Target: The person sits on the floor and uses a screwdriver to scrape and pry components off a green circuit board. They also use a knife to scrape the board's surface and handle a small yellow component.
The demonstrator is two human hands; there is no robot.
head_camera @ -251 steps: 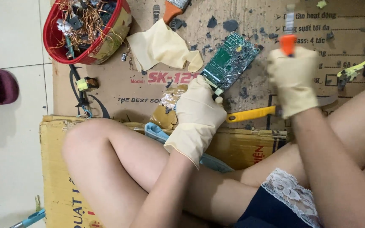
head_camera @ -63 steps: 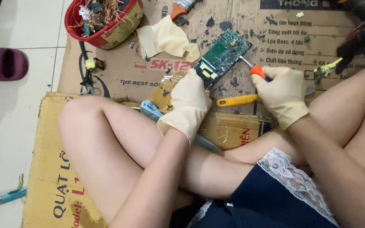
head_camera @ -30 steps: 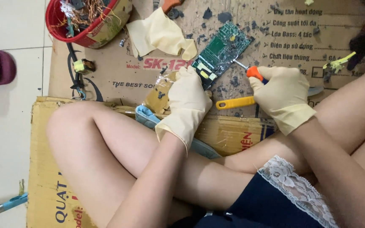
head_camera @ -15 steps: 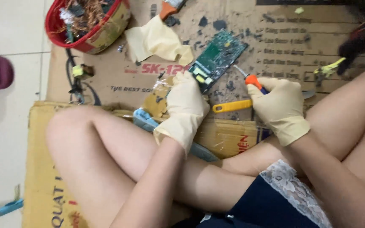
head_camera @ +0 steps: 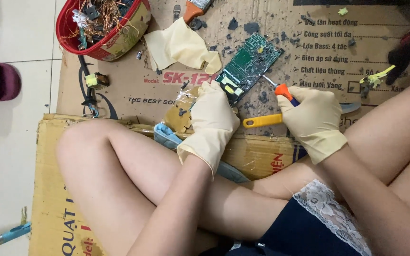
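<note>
a: which step is this?
b: prying. left hand presses flat on the green circuit board mid-cardboard; right hand fist-grips a screwdriver, tip at its edge.
a: next?
b: probably steady levering.

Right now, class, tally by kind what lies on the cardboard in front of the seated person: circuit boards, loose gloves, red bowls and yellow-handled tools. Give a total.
Green circuit board, steadied by the left hand: 1
Loose cream glove: 1
Red bowl of wire scraps: 1
Yellow-handled tool beside the right hand: 1
Total: 4
</note>
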